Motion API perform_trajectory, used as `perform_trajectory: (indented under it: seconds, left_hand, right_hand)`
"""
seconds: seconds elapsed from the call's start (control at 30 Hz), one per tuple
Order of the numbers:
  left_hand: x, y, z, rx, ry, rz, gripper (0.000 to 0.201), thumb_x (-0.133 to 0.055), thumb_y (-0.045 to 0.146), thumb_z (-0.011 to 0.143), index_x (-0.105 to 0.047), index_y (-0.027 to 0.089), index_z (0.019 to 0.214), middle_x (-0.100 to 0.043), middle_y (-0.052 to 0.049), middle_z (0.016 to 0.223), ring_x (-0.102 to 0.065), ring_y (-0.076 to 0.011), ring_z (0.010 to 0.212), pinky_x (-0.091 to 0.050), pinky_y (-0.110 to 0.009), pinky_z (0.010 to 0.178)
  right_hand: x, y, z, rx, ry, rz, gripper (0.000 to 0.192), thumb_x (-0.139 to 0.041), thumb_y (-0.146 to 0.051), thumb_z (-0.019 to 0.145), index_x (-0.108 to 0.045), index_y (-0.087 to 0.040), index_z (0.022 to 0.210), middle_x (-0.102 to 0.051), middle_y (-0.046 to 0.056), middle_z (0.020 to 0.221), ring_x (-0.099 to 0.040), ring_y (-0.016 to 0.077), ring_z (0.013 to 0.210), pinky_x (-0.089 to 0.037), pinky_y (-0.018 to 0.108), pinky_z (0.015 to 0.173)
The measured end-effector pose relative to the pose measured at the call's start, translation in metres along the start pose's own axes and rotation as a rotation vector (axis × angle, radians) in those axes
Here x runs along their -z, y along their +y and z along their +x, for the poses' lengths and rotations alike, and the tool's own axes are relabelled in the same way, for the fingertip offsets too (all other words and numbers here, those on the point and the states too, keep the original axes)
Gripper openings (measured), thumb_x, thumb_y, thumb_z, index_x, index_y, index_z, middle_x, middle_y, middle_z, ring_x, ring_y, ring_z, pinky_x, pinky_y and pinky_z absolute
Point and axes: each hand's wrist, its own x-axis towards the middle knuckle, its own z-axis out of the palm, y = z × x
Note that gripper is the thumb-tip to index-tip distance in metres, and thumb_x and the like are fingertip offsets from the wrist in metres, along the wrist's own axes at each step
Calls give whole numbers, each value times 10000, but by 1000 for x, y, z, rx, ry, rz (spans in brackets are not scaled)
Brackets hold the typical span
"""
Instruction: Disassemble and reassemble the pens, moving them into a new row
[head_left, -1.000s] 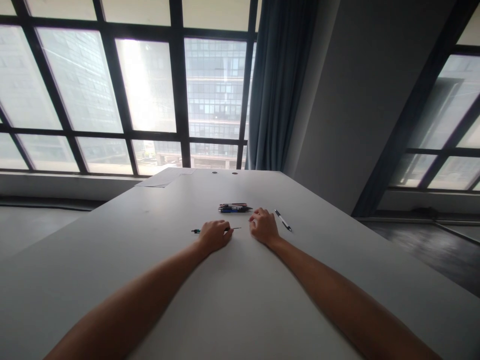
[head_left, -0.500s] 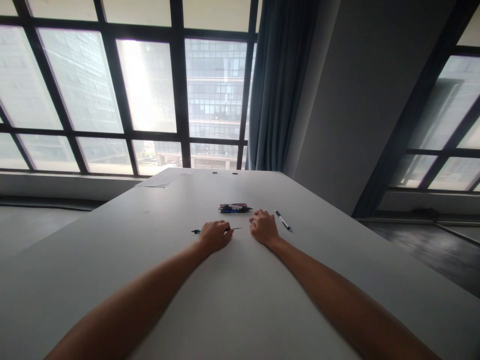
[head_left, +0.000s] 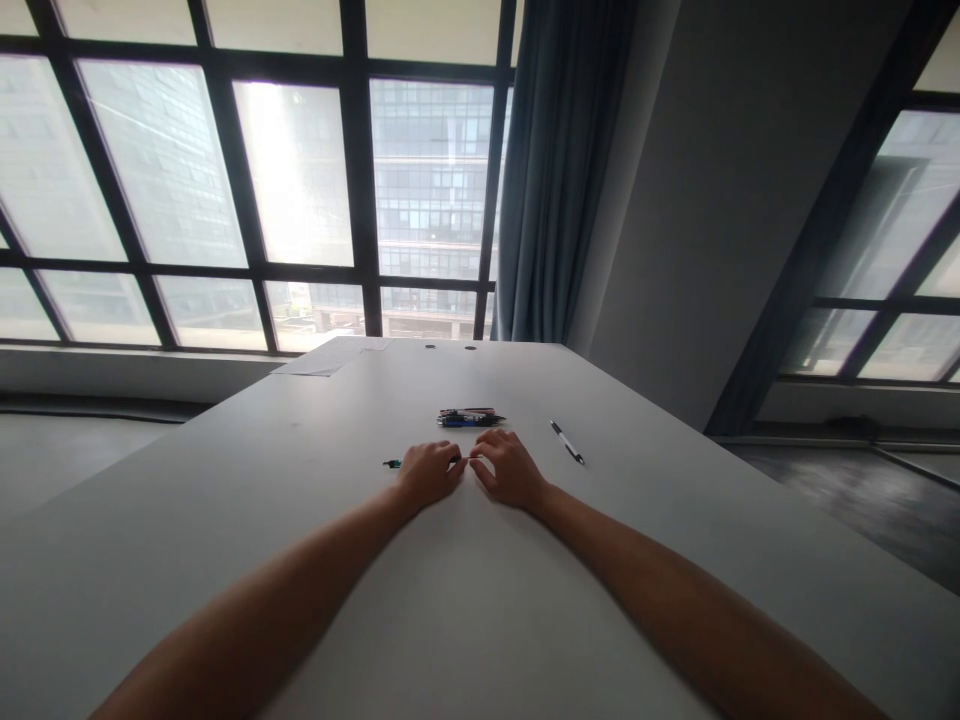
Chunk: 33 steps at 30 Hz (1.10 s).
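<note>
Nearest us, our two forearms reach in over the bare front of the white counter (head_left: 480, 620) and draw together at the hands. Our left hand (head_left: 431, 472) is curled down around a slim pen (head_left: 391, 463), its teal end poking out on the left and its middle hidden under our fingers. The pen's long axis runs left to right, almost square to our line of sight, and a thin tip (head_left: 469, 458) comes out toward our right hand (head_left: 507, 470). That hand is half curled, thumb and fingertips brought up around the tip — whether they pinch it or only stand beside it, we cannot tell. The relation that matters, we judge, is this line: the tip lies between the two hands, just left of the right hand's fingertips, so a straight sideways pull would follow the pen's own axis. Right of our right hand, apart from it, a white-and-black pen (head_left: 567, 442) lies aslant, its far end leaning left. Just beyond the hands sits a small pile of pens (head_left: 470, 419), lying crosswise too. Farther off are some papers (head_left: 309, 361) on the left, then the window (head_left: 300, 180) and a blue-grey curtain (head_left: 544, 190).
</note>
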Motion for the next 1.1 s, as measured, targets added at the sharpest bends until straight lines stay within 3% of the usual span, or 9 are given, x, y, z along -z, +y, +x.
perform_trajectory:
  seconds: [0.13,0.47,0.67,0.87,1.1]
  left_hand:
    - [1,0,0,-17,-5,-4,334,-389,419,923,-654,218,901,-694,-38,888,-630,-170,765,-402,-257,635]
    - [2,1,0,41,-9,9,347,-328,392,951,-631,224,940,-691,-47,918,-631,-180,797,-408,-268,662]
    - [1,1,0,58,-7,28,355,-316,389,956,-632,226,948,-687,-48,919,-629,-180,799,-411,-269,676]
    - [-1,-1,0,58,3,23,314,-338,375,951,-616,233,978,-684,-41,938,-628,-178,803,-405,-264,667]
    - [0,0,0,74,-10,37,335,-321,389,957,-615,230,962,-684,-42,943,-631,-180,826,-399,-264,668]
  right_hand:
    - [-2,0,1,-1,-5,16,114,-524,-194,904,-627,-176,857,-605,64,959,-513,195,923,-340,333,833]
    - [-1,5,1,-316,66,-26,130,-414,-161,916,-544,-175,911,-591,74,981,-507,197,928,-326,301,820]
    - [-1,7,2,-306,13,-92,230,-393,-231,963,-575,-170,835,-584,81,1012,-497,194,941,-322,293,796]
    - [-1,8,0,-240,-4,-73,77,-536,-198,896,-595,-167,856,-572,73,1042,-498,194,982,-319,294,813]
    - [-1,23,2,-369,21,-107,106,-524,-181,886,-628,-178,905,-577,79,1048,-499,204,980,-311,304,831]
